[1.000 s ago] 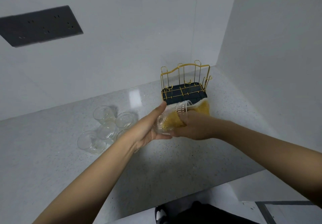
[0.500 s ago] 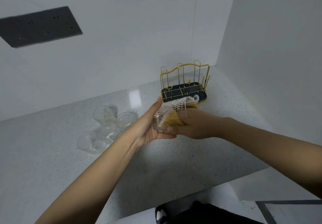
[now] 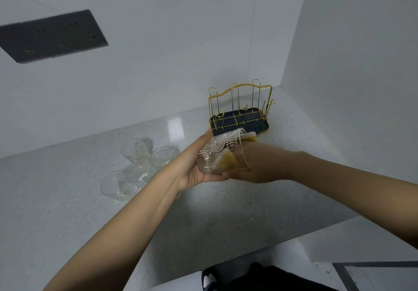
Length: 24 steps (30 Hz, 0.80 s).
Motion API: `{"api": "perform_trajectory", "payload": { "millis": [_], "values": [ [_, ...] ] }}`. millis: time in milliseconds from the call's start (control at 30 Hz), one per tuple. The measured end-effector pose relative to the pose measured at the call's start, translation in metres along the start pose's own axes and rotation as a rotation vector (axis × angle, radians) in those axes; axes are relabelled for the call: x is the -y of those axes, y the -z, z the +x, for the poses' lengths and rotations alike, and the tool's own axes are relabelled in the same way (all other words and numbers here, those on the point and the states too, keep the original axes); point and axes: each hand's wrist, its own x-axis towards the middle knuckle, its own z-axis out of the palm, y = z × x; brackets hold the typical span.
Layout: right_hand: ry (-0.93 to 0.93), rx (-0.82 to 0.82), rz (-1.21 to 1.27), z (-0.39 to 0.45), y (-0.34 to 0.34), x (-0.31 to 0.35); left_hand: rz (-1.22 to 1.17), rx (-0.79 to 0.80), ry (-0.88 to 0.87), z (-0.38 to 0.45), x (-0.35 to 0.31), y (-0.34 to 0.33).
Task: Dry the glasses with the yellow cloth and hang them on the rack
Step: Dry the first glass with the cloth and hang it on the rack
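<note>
Above the counter [image 3: 226, 218], just in front of the rack [image 3: 240, 107], left hand [image 3: 192, 166] cups the ribbed glass [image 3: 214, 155], fingers curled round it; right hand [image 3: 260, 166] grips the yellow cloth [image 3: 228, 163] stuffed inside. Risk: wet glass twists out of the left grip if the cloth binds, dropping onto the counter.

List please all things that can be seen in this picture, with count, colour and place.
held glass: one, clear, ribbed, between both hands above the counter
yellow cloth: one, yellow, pushed inside the held glass, one corner out near the rack
glasses on counter: about five, clear, clustered left of the hands
rack: one, gold wire on dark tray, back corner of counter, nothing hanging on it
counter: one, speckled grey
socket panel: one, dark grey, on wall upper left
left hand: holds the glass
right hand: works the cloth in the glass
</note>
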Motion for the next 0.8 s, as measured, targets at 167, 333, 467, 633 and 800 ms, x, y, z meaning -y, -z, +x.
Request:
{"api": "perform_trajectory", "payload": {
  "millis": [167,333,467,633,800],
  "values": [
    [-0.091,-0.109,0.296,0.004,-0.011,-0.003,-0.111,0.056,-0.272,0.003,0.030,0.005],
    [0.015,0.052,0.079,-0.002,-0.007,0.009,-0.088,0.042,-0.172,0.004,0.030,0.000],
    [0.073,-0.022,-0.499,-0.008,-0.013,0.002,-0.075,0.064,0.002,0.002,0.021,0.001],
    [0.175,-0.163,-0.662,-0.009,-0.027,-0.002,-0.056,0.115,0.090,0.000,0.017,0.007],
    [0.225,-0.287,-0.567,-0.005,-0.038,-0.008,-0.021,0.103,0.079,0.001,0.015,0.005]
  ]
}}
